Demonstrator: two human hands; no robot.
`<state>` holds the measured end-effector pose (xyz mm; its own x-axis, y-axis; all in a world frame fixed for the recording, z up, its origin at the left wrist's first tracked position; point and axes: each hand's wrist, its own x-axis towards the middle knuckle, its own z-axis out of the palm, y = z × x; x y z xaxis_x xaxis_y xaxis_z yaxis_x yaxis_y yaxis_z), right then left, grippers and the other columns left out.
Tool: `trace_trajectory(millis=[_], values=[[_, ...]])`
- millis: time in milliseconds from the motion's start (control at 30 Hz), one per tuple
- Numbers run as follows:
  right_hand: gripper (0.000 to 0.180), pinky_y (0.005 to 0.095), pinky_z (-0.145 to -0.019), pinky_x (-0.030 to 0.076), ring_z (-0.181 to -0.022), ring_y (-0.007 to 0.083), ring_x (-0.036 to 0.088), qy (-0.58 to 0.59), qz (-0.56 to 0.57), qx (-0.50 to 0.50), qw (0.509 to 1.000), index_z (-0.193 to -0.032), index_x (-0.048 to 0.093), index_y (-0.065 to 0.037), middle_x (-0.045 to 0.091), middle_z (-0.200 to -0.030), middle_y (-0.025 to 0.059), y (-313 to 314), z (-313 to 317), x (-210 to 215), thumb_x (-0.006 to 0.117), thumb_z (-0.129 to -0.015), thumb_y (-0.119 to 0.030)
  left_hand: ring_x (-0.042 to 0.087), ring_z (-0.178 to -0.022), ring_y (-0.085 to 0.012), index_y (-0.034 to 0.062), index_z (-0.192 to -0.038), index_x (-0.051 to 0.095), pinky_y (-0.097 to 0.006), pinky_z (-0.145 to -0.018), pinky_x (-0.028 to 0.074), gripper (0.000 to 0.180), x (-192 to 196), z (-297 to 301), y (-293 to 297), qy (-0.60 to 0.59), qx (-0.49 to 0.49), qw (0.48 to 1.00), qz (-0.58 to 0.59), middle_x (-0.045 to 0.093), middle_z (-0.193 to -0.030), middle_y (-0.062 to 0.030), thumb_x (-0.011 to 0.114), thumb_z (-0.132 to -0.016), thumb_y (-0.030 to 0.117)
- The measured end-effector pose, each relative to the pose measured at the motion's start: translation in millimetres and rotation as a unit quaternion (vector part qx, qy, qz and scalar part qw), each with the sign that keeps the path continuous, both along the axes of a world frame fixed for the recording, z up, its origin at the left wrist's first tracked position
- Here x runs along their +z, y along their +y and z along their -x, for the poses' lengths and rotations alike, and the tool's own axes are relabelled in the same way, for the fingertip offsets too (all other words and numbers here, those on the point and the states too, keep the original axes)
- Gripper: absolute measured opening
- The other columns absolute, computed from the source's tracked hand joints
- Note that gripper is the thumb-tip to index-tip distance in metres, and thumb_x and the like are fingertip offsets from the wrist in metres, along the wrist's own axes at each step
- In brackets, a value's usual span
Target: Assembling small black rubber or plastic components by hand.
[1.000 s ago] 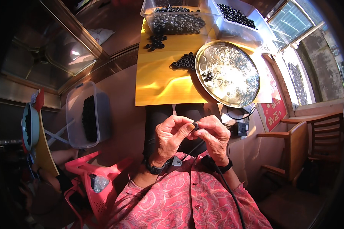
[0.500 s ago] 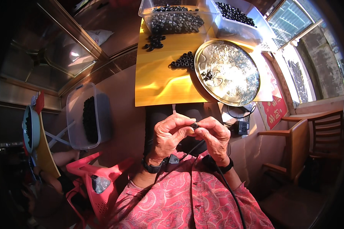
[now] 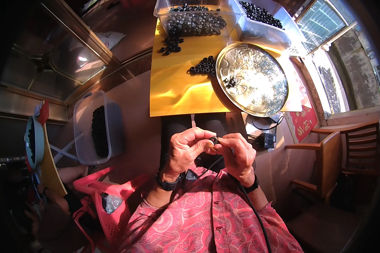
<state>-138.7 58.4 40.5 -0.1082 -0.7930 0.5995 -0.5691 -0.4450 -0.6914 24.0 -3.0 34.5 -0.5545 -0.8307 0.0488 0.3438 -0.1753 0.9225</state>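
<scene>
My left hand (image 3: pixel 186 148) and my right hand (image 3: pixel 240 156) meet in front of my chest, just off the near edge of the yellow table (image 3: pixel 173 99). Between the thumb and fingertips of both is a small black ring-shaped part (image 3: pixel 214 140), mostly covered by the fingers. Beyond them, a round shiny metal tray (image 3: pixel 261 80) lies on the table with a few tiny dark pieces (image 3: pixel 229 82) at its left side. Several black ring-shaped parts (image 3: pixel 204 66) sit left of the tray, and a smaller cluster (image 3: pixel 172 45) lies farther back.
Two clear plastic bins (image 3: pixel 194 23) (image 3: pixel 270 31) of black parts stand at the table's back. A clear tub (image 3: pixel 107 147) is on the floor at left, near a pink plastic chair (image 3: pixel 118 219). Wooden chairs (image 3: pixel 329 164) stand at right. A black cable (image 3: pixel 255 213) crosses my shirt.
The right fingers have shifted slightly and curled more around the small black part, which is turned a little. The left hand has hardly moved.
</scene>
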Motion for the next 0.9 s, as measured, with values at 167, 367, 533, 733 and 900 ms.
trace_trajectory(millis=[167, 367, 533, 733, 900], values=[[0.027, 0.0299, -0.055, 0.051, -0.066, 0.0238, 0.065, 0.039, 0.017, 0.004, 0.999, -0.094, 0.061, -0.001, 0.064, -0.078, 0.0111, 0, 1, -1, 0.078, -0.072, 0.001, 0.066, -0.078, -0.0151, -0.005, -0.106, 0.065, -0.023, -0.071, 0.053, 0.018, -5, -1, 1, 0.032, -0.022, 0.997, -0.071, 0.066, -0.089, -0.0084, 0.062, -0.092, 0.005], [0.035, 0.0271, -0.06, 0.052, -0.072, 0.0151, 0.064, -0.075, -0.066, 0.065, 0.993, -0.11, 0.063, 0.0, 0.062, -0.092, 0.0116, -1, 7, -2, 0.076, -0.079, -0.009, 0.064, -0.078, -0.0131, -0.0042, -0.109, 0.064, -0.023, -0.071, 0.052, 0.021, -5, -5, 0, 0.052, -0.042, 0.997, -0.033, 0.067, -0.094, -0.009, 0.064, -0.091, 0.006], [0.042, 0.0248, -0.064, 0.05, -0.071, 0.0122, 0.06, -0.084, -0.092, 0.115, 0.985, -0.119, 0.063, -0.002, 0.059, -0.098, 0.0106, -4, 10, 0, 0.075, -0.08, -0.008, 0.066, -0.076, -0.0134, -0.0015, -0.118, 0.055, -0.025, -0.068, 0.056, 0.031, -7, -5, -4, 0.078, -0.056, 0.99, -0.106, 0.067, -0.094, -0.0096, 0.066, -0.09, 0.007], [0.042, 0.0248, -0.063, 0.049, -0.072, 0.0122, 0.059, -0.092, -0.112, 0.153, 0.978, -0.119, 0.064, -0.006, 0.058, -0.099, 0.0099, -4, 10, -5, 0.076, -0.079, -0.008, 0.064, -0.071, -0.0114, -0.0012, -0.118, 0.054, -0.023, -0.066, 0.054, 0.032, -17, -8, -10, 0.066, -0.083, 0.985, -0.138, 0.065, -0.09, -0.0078, 0.067, -0.089, 0.008], [0.037, 0.0276, -0.056, 0.05, -0.068, 0.0184, 0.064, 0.008, -0.079, 0.075, 0.994, -0.11, 0.066, -0.005, 0.063, -0.085, 0.0091, -5, 7, -3, 0.079, -0.077, -0.015, 0.063, -0.074, -0.0109, -0.0011, -0.119, 0.055, -0.023, -0.069, 0.053, 0.035, -22, -5, -7, 0.065, -0.071, 0.984, -0.148, 0.065, -0.093, -0.0068, 0.07, -0.088, 0.01]])
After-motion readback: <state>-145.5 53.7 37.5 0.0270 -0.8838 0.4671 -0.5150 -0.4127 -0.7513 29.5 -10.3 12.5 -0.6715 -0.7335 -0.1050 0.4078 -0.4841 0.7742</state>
